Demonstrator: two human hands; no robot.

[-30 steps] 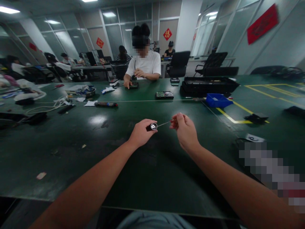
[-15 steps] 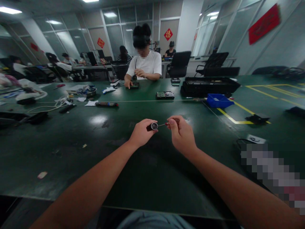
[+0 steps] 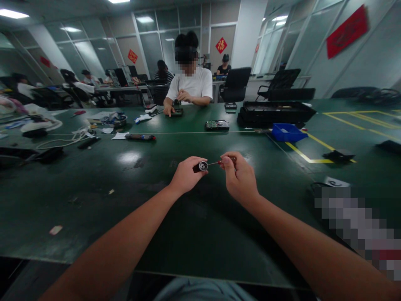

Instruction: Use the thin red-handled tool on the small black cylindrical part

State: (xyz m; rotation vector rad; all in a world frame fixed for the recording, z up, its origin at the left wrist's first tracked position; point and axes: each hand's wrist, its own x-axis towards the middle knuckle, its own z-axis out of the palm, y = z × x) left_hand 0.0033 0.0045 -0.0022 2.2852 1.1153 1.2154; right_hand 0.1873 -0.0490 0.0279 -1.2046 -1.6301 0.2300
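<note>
We are sitting at a green table [image 3: 188, 234], working on a dark tube [image 3: 203, 166] with a screwdriver [image 3: 219, 162]; both are lying nearer to us than the blue tray [image 3: 286, 132] and to its left. As we are judging it, the work is partway along: the tube's mouth is gaping, metal is showing inside, and the screwdriver's tip is meeting the rim or entering; what is loosened, fastened or remaining, we are not managing to tell. The tube's mouth is facing us and slightly toward the tray's side, its long axis running back into our left hand [image 3: 188, 173], which is gripping it. Our right hand [image 3: 239, 173], apart from the left, is clasping the screwdriver's handle, its shaft pointing leftward, away from the tray.
</note>
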